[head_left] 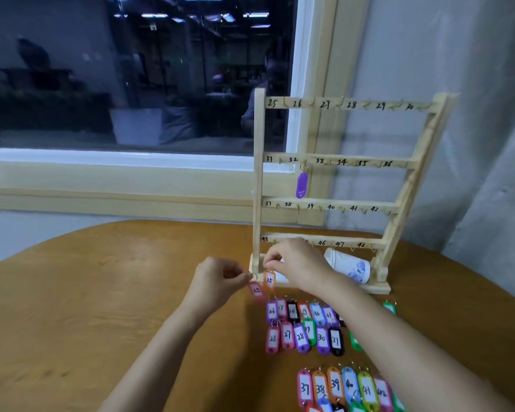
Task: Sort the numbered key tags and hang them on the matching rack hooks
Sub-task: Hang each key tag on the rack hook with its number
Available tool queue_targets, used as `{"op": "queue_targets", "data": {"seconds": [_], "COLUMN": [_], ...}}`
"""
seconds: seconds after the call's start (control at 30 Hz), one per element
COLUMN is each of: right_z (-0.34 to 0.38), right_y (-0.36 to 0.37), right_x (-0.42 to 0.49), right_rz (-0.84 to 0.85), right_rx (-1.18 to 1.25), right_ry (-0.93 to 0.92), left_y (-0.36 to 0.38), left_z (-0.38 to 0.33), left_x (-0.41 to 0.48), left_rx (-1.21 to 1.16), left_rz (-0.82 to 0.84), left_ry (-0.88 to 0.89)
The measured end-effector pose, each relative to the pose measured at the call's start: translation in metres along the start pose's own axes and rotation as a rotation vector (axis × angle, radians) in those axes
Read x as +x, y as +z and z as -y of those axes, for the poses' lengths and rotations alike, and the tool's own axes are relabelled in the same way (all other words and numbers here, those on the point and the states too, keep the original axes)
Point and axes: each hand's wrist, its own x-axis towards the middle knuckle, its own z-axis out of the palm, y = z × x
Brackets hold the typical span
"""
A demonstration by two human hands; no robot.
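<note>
Round wooden desk (101, 292) by a dark window (131, 69): left fingers (241, 278) pinch the pink tag (256, 290), right fingers (272, 259) the orange tag (269, 280), both marked 25. Likely next: lift both to the rack (258, 173), top-left hook (285, 103).

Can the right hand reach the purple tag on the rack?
Probably yes: the purple tag hangs in the open above the right hand, nothing between them, but that hand is pinching an orange tag.

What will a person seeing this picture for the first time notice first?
The wooden rack with numbered hooks stands far right on the table, one purple tag hanging by hook 32. Before its base, the left hand pinches a pink tag and the right hand an orange tag; rows of coloured tags lie nearer.
</note>
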Motion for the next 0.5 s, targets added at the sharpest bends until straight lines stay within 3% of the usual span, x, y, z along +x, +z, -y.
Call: {"op": "queue_targets", "data": {"seconds": [0.37, 0.5], "right_z": [0.034, 0.042], "right_y": [-0.128, -0.164], "right_x": [0.002, 0.007], "right_rz": [-0.259, -0.345], "right_rx": [0.262, 0.346], "right_ry": [-0.036, -0.06], "left_y": [-0.071, -0.087], "left_z": [-0.111, -0.148], "left_x": [0.034, 0.057], "left_rx": [-0.276, -0.311], "left_rz": [-0.082, -0.231], "left_ry": [0.167, 0.243]}}
